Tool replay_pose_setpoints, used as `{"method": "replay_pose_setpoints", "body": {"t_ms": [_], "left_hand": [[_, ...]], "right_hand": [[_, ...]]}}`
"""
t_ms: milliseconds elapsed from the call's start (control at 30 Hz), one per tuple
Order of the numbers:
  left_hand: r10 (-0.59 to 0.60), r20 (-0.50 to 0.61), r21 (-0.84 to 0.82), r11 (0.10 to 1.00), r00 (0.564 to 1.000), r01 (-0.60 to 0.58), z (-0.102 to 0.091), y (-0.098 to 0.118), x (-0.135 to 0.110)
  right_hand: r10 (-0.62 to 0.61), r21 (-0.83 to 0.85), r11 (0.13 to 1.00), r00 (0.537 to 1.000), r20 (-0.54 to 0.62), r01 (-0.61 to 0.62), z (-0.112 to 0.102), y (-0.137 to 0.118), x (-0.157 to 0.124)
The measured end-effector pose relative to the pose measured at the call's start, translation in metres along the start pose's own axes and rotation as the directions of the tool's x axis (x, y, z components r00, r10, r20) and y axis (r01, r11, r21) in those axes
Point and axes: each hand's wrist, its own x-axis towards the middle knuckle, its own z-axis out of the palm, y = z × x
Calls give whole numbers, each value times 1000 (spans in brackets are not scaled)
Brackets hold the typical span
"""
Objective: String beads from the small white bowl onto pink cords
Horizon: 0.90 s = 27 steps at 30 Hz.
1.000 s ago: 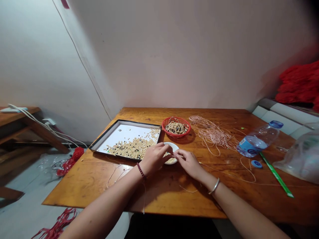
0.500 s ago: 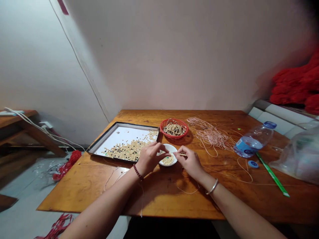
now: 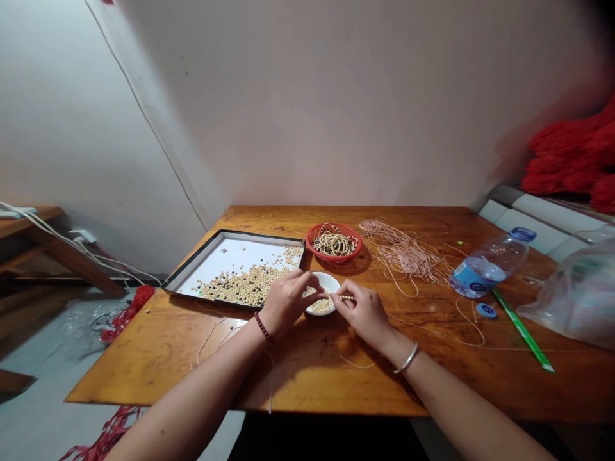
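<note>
Left hand (image 3: 287, 302) curled over the near rim of the small white bowl (image 3: 327, 280), fingertips pinched in at the bowl's middle; the fingers hide whatever they hold, so can't tell if it's clenched on the cord end. Right hand (image 3: 365, 314) is clenched on a short beaded strand (image 3: 346, 297), thumb and forefinger at its end, strand running level over the bowl. Likely held there so any slipped bead drops back in. Pale wooden beads (image 3: 320, 307) sit in the bowl, within fingertip reach of both hands. Thin cord (image 3: 211, 339) trails over the tabletop (image 3: 144, 365) at lower left. Just left of the bowl, a black-edged white tray (image 3: 230, 259) holds spread pale and dark beads, flat and open, probably for easy sorting. Behind the bowl, a red basket (image 3: 336, 260) holds finished bead loops. Upper right of that, a loose tangle of pink cord (image 3: 403, 256) lies ready to hand. Far right: water bottle (image 3: 487, 272), its blue cap (image 3: 487, 310), green ruler (image 3: 523, 339), plastic bag (image 3: 576, 301). Red yarn (image 3: 571, 160) is piled beyond, at upper right.
</note>
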Motion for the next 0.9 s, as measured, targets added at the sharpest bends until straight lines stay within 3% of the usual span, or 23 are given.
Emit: {"method": "replay_pose_setpoints", "body": {"t_ms": [567,900], "left_hand": [[111,-5,82,991,994,-110,-7,7,4],[115,90,97,988,989,-123,0,8,1]], "right_hand": [[-10,-58,998,1000,3,10,0,0,-1],[-52,-189,980,995,87,68,-1,5,-2]]}}
